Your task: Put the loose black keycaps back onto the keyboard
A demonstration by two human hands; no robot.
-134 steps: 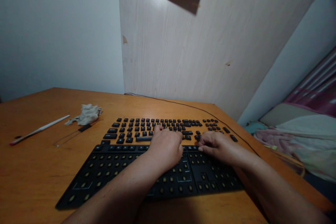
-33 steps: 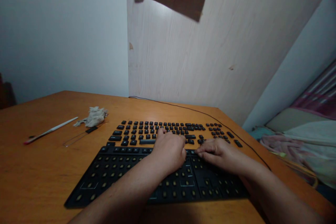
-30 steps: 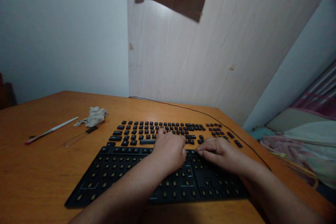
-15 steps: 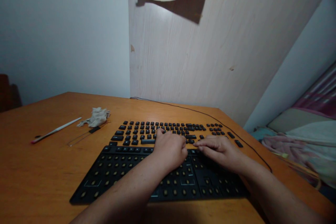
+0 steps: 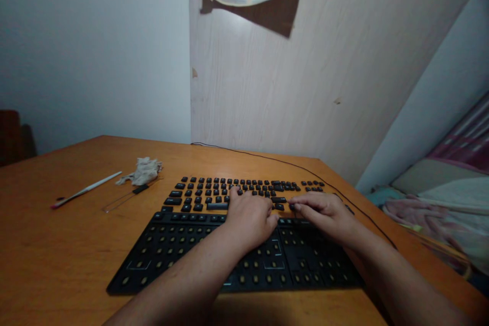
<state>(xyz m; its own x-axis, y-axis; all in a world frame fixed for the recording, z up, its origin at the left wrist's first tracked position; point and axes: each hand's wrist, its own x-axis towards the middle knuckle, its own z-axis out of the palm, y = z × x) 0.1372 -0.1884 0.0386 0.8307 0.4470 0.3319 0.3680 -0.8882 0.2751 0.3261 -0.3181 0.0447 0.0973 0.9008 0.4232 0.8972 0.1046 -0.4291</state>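
A black keyboard (image 5: 183, 252) lies on the table with most of its key posts bare; a row of keys remains along its far edge. Beyond it, loose black keycaps (image 5: 217, 198) are laid out in rows, with a long space-bar keycap (image 5: 217, 206) closest to the keyboard. My left hand (image 5: 250, 216) rests over the keyboard's far edge, fingers curled; what they hold, if anything, is hidden. To its right, my right hand (image 5: 324, 211) pinches a small dark keycap (image 5: 292, 207) between thumb and fingertips, just past the keyboard's far edge.
On the left lie a white brush-like stick (image 5: 91, 186), a crumpled grey cloth (image 5: 144, 170) and a wire tool with a black handle (image 5: 140, 189). A thin black cable (image 5: 267, 159) runs along the back and right side. A wall stands behind the table; bedding (image 5: 420, 214) is at right.
My right hand has moved slightly right, its thumb and fingertips now at another keycap. My left hand has barely shifted. The whole view has moved a little.
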